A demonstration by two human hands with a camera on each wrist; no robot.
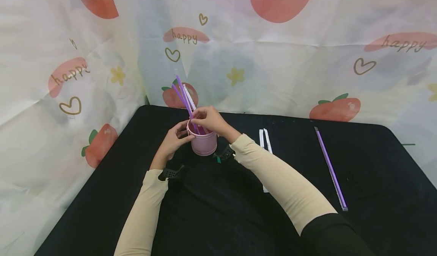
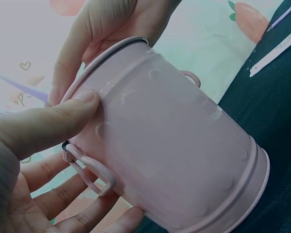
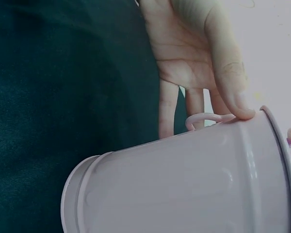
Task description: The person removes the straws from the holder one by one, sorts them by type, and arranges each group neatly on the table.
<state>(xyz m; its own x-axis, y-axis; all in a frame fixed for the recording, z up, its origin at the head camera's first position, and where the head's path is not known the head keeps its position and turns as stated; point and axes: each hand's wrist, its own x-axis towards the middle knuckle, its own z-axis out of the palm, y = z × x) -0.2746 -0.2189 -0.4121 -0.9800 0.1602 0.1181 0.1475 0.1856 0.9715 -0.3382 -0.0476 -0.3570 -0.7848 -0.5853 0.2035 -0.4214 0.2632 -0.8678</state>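
Head view: left hand [image 1: 172,141] grips bucket [image 1: 204,145], presumably steadying it; right hand [image 1: 212,121] (contact partly hidden) apparently pinches purple straw [image 1: 183,95].

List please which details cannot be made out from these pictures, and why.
Purple sticks, lower ends: head view, hidden by the pink bucket's wall.
White strips, middle: head view, hidden by the right sleeve.
White strips, print: left wrist view, too small, blurred.
Pink bucket, one side: right wrist view, cut off by the bottom edge.
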